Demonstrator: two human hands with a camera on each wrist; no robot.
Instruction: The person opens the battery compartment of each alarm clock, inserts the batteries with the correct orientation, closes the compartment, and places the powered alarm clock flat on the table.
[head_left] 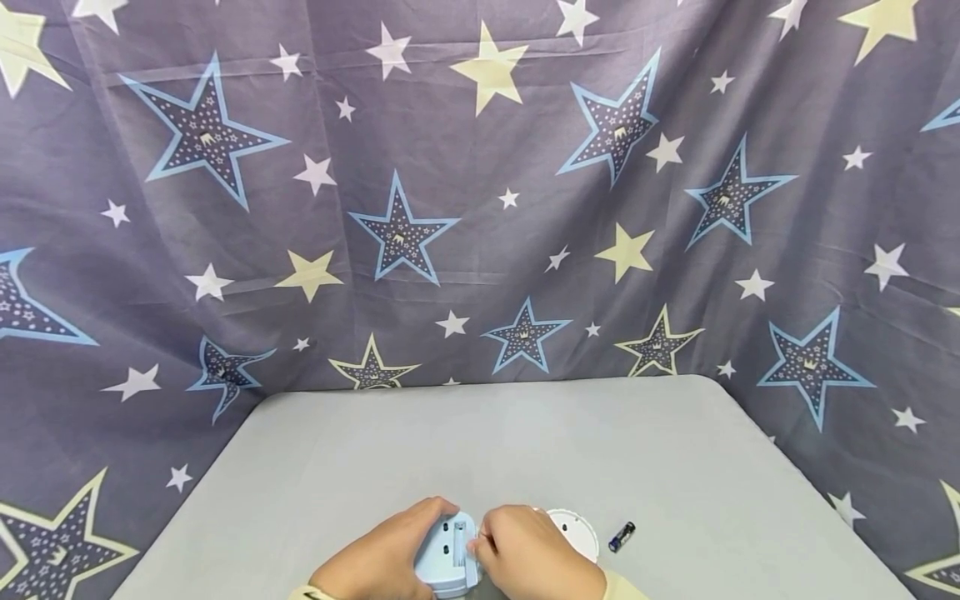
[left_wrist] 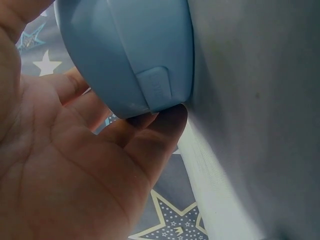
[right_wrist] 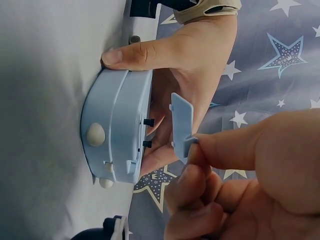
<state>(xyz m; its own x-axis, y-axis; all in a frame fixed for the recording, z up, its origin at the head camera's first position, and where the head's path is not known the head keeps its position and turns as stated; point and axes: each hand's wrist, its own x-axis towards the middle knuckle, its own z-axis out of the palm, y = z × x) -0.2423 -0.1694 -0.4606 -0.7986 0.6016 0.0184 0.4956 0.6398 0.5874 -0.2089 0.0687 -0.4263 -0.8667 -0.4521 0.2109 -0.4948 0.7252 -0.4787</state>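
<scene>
Blue plastic device sits on the grey table, left hand gripping its sides; right hand pinches the small cover near one end, just off the device's back. Main risk: end-only grip lets the cover twist — pushed in crooked, its tabs could snap. Slip and it drops. Loose battery lies right of the white disc — a sleeve brush could roll it.

Grey table, blue device, white disc, small battery
</scene>
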